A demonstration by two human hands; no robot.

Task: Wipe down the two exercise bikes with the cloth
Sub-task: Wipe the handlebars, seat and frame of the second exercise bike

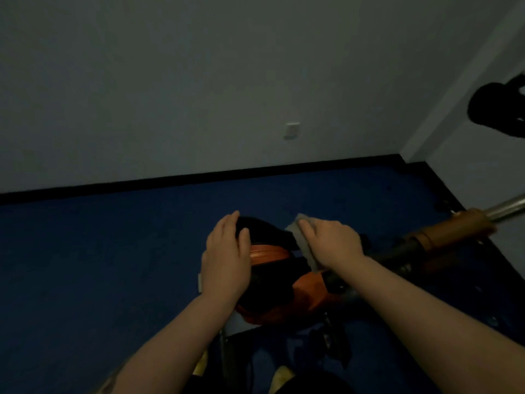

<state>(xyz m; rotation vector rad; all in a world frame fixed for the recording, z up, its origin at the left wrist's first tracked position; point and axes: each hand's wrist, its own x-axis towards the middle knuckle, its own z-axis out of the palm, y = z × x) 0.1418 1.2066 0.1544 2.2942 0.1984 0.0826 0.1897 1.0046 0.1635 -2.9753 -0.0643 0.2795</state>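
Dim room: blue carpet [99, 251], grey wall [170, 81] with a white socket [291, 130], dark bike part [495, 108] at the right edge. Left hand [225, 260] rests flat, fingers straight, on the black-and-orange bike saddle [272, 255]. Right hand [329, 241] presses the grey cloth [305, 250] against the saddle's right side, beside an orange frame tube [454, 226].

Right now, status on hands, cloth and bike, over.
Left hand open, resting flat on black-and-orange bike part. Right hand pressing grey cloth against bike. Nothing in the way; dim light, detail poor.
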